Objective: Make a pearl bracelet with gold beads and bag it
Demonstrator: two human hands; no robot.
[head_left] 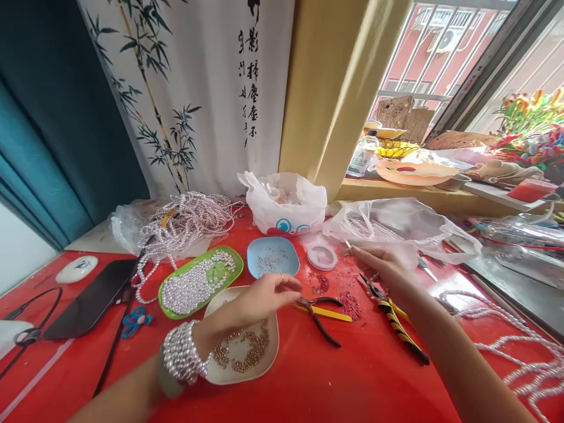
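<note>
Glossy red tabletop (308, 382), pearly beads (194, 285), crinkled plastic bag (286, 205), metal pliers (319, 311)

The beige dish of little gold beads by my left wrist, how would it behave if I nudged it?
The beige dish looks shallow and light, so it would probably slide easily. Its gold beads lie loose and would likely roll or spill.

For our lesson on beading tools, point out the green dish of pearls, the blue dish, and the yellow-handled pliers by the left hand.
green dish (235, 265), head view, bare rim at its right end.
blue dish (288, 254), head view, bare inner floor near its right rim.
yellow-handled pliers (328, 314), head view, middle of the yellow handle.
</note>
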